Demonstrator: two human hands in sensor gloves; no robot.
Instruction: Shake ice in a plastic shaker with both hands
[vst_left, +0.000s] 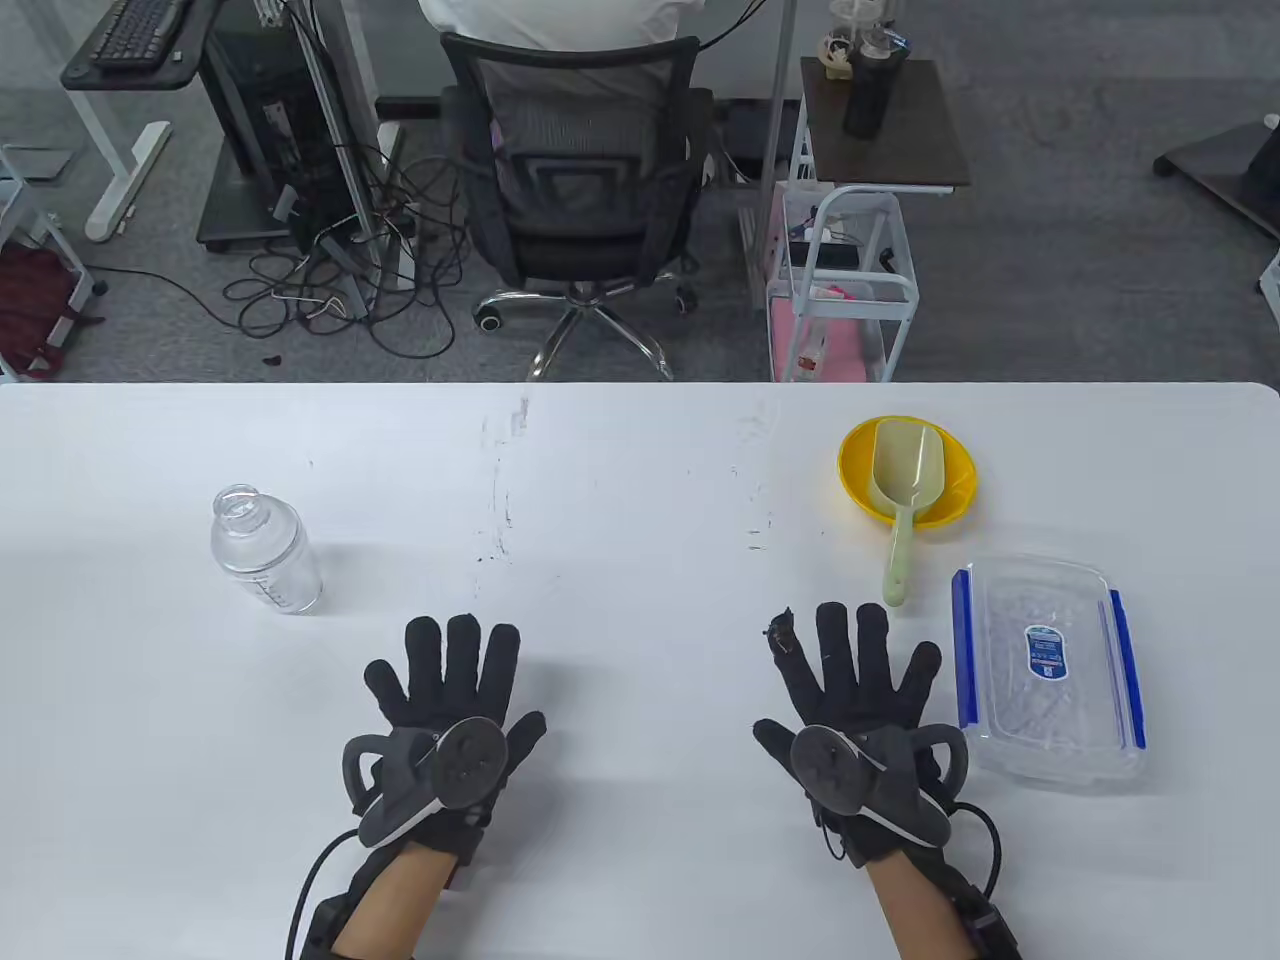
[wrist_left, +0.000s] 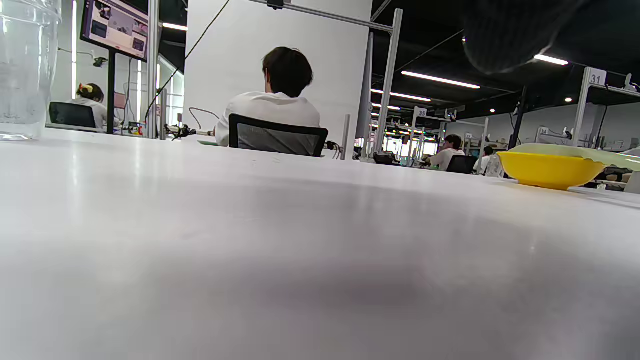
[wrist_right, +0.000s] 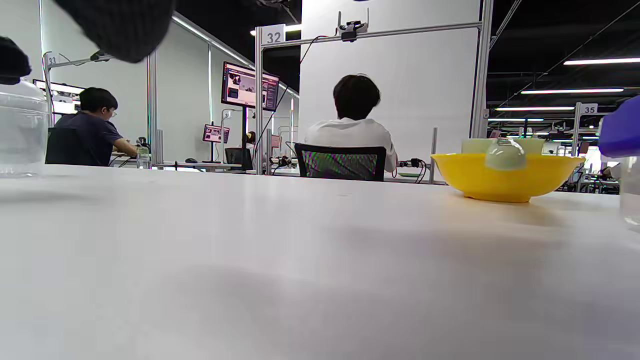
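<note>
Plastic shaker stands upright on white table, far-left of workspace, mouth open, no lid seen on it. Long axis vertical. Looks empty, though clear walls make that hard to judge.

Left hand lies just right of & nearer the person than the shaker; shaker sits up-left of its fingertips, near but apart. Right hand well apart from shaker, whole table width between. So L hand is the nearer one for a first grab, judging by layout.

Hands: both flat on table, palms down, fingers spread & straight. Neither holds anything. Trackers on backs of both.

R side: clear lidded container w/ blue clips just beside R hand, contents look like ice but can't confirm. Beyond it yellow bowl w/ pale green scoop resting in it, handle sticking out over rim toward the person.

Left wrist view: shaker base at far-left edge, bowl far right. Right wrist view: bowl close ahead.

Judgement: task not begun; ice still needs to go into shaker, lid nowhere in view.
</note>
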